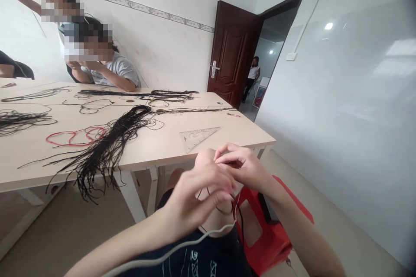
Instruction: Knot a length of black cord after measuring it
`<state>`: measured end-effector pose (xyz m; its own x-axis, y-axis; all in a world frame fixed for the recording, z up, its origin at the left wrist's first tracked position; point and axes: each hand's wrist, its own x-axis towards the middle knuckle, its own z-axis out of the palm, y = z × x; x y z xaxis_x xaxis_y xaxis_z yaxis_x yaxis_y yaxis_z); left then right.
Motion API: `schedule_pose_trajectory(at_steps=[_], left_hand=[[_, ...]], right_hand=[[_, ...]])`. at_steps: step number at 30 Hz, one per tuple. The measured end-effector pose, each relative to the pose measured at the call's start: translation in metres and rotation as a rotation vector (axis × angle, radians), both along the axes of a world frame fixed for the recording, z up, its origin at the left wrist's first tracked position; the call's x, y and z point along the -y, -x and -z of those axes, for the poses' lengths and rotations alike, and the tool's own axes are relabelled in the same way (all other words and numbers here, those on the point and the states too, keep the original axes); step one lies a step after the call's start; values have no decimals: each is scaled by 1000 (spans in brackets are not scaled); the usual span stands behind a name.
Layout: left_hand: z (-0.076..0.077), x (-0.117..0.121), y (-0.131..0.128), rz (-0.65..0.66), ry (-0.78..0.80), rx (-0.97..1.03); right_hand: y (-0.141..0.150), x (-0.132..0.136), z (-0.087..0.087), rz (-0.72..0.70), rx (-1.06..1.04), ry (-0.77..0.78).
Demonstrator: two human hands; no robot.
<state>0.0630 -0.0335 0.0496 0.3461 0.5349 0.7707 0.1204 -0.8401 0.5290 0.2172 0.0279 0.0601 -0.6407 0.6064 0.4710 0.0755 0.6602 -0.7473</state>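
Left hand (198,199) and right hand (243,166) pinch black cord (239,216).

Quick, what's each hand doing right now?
Left hand: closed, fingers curled, apparently on a thin black cord.
Right hand: closed, fingertips pinched together; anything held is hidden.

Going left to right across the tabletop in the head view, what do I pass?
Black cord bundle, red cord loop, long black cord hank, clear plastic set square, pink-tipped pen.

Bright indoor light, glare on glossy wall (328,26), bowed fisheye edges
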Motion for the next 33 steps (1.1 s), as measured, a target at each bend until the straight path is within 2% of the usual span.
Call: schedule_pose_trajectory(at_steps=[2,4,7,9,13,22,26,30,33], left_hand=[[0,-4,4,-92,192,263],[4,-9,5,-108,379,502],[15,-14,0,-6,582,653],[21,-14,-6,20,619,689],[28,-14,-15,-22,582,753],[43,-24,-17,-194,422,709],[43,-24,-15,-268,363,654],[40,-22,-13,-404,235,558],[38,-22,-12,-428,176,539]], right_hand=[[-1,2,-2,4,2,0],[-1,3,-2,6,1,-1],[-1,3,-1,2,-19,0],[0,3,0,-5,-21,0],[1,5,0,-25,-16,-14],[3,8,0,-34,-28,9],[3,7,0,-50,-13,23],[1,7,-3,-68,40,40],[1,7,-6,-81,47,56]])
